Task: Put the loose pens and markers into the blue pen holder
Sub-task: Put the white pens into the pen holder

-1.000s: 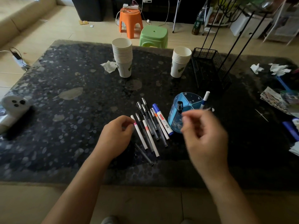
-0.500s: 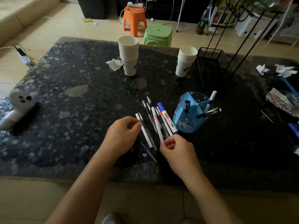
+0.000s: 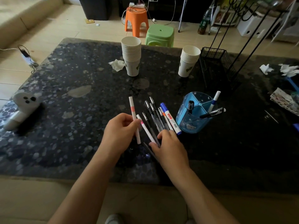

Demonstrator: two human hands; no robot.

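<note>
The blue pen holder [image 3: 191, 122] stands on the dark table, right of centre. A white-and-blue marker [image 3: 214, 101], a black pen [image 3: 212, 113] and a black-capped pen [image 3: 191, 105] stick out of it. Just left of it lie several loose pens: black pens [image 3: 153, 113], a blue-capped marker [image 3: 169, 117] and a white pen with a pink band [image 3: 145, 130]. My left hand [image 3: 119, 133] grips another white pen with a pink band [image 3: 133, 110], lifted and pointing away from me. My right hand [image 3: 168, 146] lies with fingers spread over the near ends of the loose pens.
Two stacks of paper cups [image 3: 131, 55] [image 3: 188, 60] stand behind the pens. A black wire basket [image 3: 215, 65] is behind the holder. A crumpled tissue [image 3: 117, 64] lies by the left stack, a white ghost-shaped object [image 3: 21, 109] at far left, more tissues [image 3: 289, 70] at far right.
My right hand came back from the holder to the pile. My left hand has lifted one white pink-banded pen off the table.
</note>
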